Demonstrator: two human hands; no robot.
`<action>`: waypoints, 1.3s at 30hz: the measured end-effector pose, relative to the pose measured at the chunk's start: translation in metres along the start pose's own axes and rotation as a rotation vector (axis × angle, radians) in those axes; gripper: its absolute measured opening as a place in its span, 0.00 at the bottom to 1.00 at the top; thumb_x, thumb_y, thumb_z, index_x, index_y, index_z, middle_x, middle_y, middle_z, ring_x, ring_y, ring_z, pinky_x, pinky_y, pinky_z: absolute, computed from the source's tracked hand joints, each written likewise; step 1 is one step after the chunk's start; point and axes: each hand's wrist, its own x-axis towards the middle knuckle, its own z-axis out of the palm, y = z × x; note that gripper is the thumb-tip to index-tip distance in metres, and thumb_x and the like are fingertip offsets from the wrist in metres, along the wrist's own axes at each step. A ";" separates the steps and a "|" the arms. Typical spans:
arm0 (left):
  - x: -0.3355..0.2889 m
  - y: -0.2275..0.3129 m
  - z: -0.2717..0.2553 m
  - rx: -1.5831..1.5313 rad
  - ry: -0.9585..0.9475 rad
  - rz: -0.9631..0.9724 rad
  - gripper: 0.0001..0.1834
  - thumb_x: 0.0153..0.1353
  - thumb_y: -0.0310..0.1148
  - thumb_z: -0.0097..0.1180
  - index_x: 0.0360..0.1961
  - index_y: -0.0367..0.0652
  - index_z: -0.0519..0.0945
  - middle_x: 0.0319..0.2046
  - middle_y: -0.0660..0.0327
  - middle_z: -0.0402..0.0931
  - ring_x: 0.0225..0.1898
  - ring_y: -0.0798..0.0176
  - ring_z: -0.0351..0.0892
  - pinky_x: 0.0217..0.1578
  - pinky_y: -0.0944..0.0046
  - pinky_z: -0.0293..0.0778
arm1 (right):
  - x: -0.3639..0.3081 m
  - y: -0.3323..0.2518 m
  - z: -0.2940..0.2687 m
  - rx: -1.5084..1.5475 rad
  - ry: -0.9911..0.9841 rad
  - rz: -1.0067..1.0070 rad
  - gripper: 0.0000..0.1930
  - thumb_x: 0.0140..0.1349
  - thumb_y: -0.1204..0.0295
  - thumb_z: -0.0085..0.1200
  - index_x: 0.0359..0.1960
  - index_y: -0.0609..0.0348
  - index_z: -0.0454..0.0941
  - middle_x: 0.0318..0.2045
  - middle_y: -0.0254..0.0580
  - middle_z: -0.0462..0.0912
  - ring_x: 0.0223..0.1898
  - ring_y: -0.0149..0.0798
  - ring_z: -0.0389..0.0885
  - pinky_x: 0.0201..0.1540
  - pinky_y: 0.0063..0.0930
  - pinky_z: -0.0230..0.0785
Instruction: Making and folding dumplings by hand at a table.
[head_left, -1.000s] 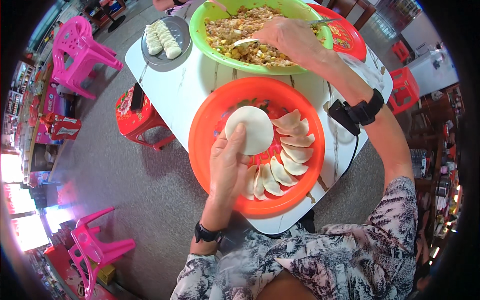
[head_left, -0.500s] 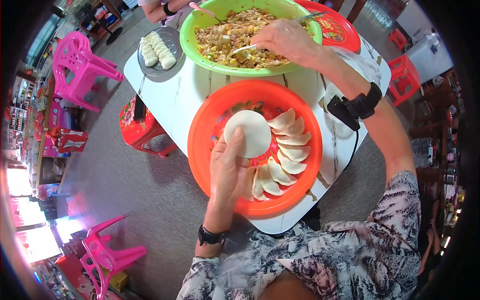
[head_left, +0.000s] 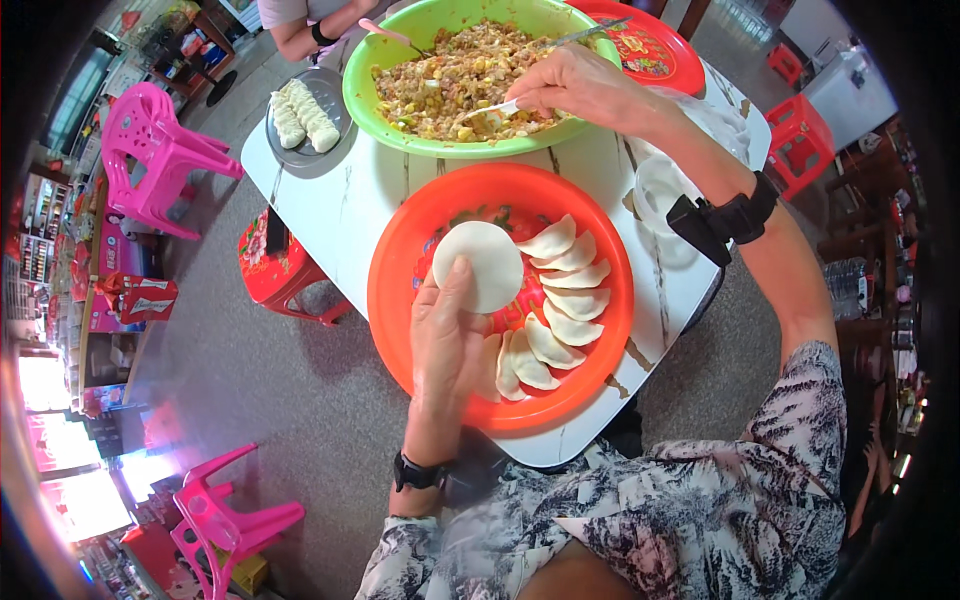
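Left grip (head_left: 443,330) pinches wrapper (head_left: 490,262) at its 7 o'clock, underside hidden; right grip (head_left: 580,92) clamps white utensil (head_left: 497,109); wrapper's likely light, floppy, tear-prone, so hold by rim.

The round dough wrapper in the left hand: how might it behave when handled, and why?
The wrapper is likely pliable, as similar dough forms the folded dumplings. It may droop little, looking flat in the left hand. Its matte surface suggests little slipperiness.

Pink plastic chair (head_left: 165,152) upper left; 2nd pink chair (head_left: 245,527) lower left. Flower-patterned red stool (head_left: 268,277) right of both, dark flat object (head_left: 277,232) on its seat. Grey floor (head_left: 325,410) beneath. Far right: 2 red stools (head_left: 806,130).
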 end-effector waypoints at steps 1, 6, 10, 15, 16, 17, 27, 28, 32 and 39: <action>-0.001 0.001 0.002 -0.001 0.009 -0.013 0.17 0.68 0.33 0.51 0.55 0.37 0.72 0.52 0.56 0.76 0.53 0.62 0.77 0.54 0.59 0.75 | -0.002 0.002 0.001 0.049 0.014 0.007 0.13 0.62 0.66 0.54 0.41 0.63 0.83 0.21 0.35 0.80 0.25 0.27 0.75 0.30 0.26 0.67; 0.007 -0.001 0.001 0.012 0.023 -0.014 0.19 0.69 0.36 0.49 0.57 0.36 0.70 0.54 0.55 0.74 0.55 0.60 0.75 0.56 0.58 0.74 | -0.003 0.010 0.010 0.140 0.009 0.089 0.14 0.62 0.64 0.55 0.38 0.63 0.84 0.20 0.32 0.79 0.23 0.24 0.73 0.28 0.24 0.64; 0.029 0.006 0.003 -0.109 -0.026 -0.032 0.19 0.70 0.35 0.46 0.57 0.33 0.69 0.55 0.54 0.72 0.57 0.57 0.73 0.60 0.55 0.70 | 0.007 0.011 0.005 0.475 -0.088 0.467 0.12 0.59 0.61 0.58 0.27 0.56 0.84 0.19 0.27 0.77 0.19 0.18 0.64 0.20 0.19 0.54; 0.045 0.012 0.017 -0.199 0.009 0.011 0.19 0.71 0.35 0.45 0.57 0.32 0.68 0.56 0.53 0.72 0.58 0.55 0.72 0.61 0.51 0.68 | 0.009 0.022 0.016 0.534 -0.022 0.506 0.12 0.57 0.58 0.61 0.22 0.51 0.80 0.20 0.24 0.77 0.17 0.16 0.58 0.17 0.15 0.42; 0.050 0.010 0.013 -0.220 0.018 0.016 0.19 0.71 0.35 0.45 0.57 0.31 0.68 0.56 0.53 0.71 0.58 0.54 0.72 0.61 0.50 0.68 | 0.011 0.025 0.021 0.568 -0.020 0.551 0.12 0.57 0.59 0.61 0.23 0.51 0.81 0.20 0.24 0.77 0.17 0.16 0.58 0.17 0.15 0.42; 0.054 0.009 0.011 -0.241 0.025 0.022 0.19 0.71 0.34 0.45 0.57 0.31 0.67 0.56 0.52 0.71 0.59 0.53 0.71 0.61 0.49 0.68 | 0.013 0.029 0.022 0.602 -0.016 0.595 0.12 0.57 0.59 0.62 0.23 0.52 0.81 0.20 0.24 0.76 0.17 0.17 0.58 0.17 0.15 0.43; 0.074 -0.004 0.006 -0.314 -0.021 0.011 0.19 0.73 0.35 0.38 0.58 0.35 0.66 0.57 0.53 0.70 0.59 0.52 0.70 0.62 0.48 0.67 | -0.026 -0.001 0.005 0.763 0.149 0.480 0.11 0.61 0.63 0.59 0.38 0.56 0.83 0.23 0.24 0.76 0.17 0.15 0.58 0.17 0.13 0.44; 0.079 -0.007 0.006 -0.329 -0.007 0.003 0.19 0.73 0.35 0.38 0.58 0.35 0.66 0.57 0.53 0.70 0.59 0.52 0.70 0.62 0.48 0.67 | -0.032 -0.007 0.004 0.763 0.138 0.453 0.11 0.61 0.62 0.59 0.39 0.56 0.83 0.23 0.23 0.76 0.17 0.15 0.58 0.17 0.13 0.44; 0.076 -0.008 0.010 -0.355 -0.063 0.027 0.20 0.74 0.36 0.34 0.60 0.35 0.65 0.58 0.52 0.69 0.60 0.52 0.69 0.64 0.48 0.64 | -0.061 -0.039 0.017 0.689 0.187 0.458 0.11 0.63 0.65 0.58 0.38 0.58 0.84 0.21 0.24 0.77 0.18 0.15 0.61 0.19 0.12 0.49; 0.059 -0.007 0.023 -0.385 -0.070 0.011 0.24 0.75 0.38 0.32 0.62 0.30 0.59 0.62 0.47 0.63 0.64 0.48 0.62 0.68 0.48 0.57 | -0.098 -0.071 0.070 -0.180 0.515 -0.135 0.10 0.59 0.73 0.60 0.43 0.60 0.83 0.23 0.37 0.81 0.22 0.31 0.79 0.23 0.25 0.68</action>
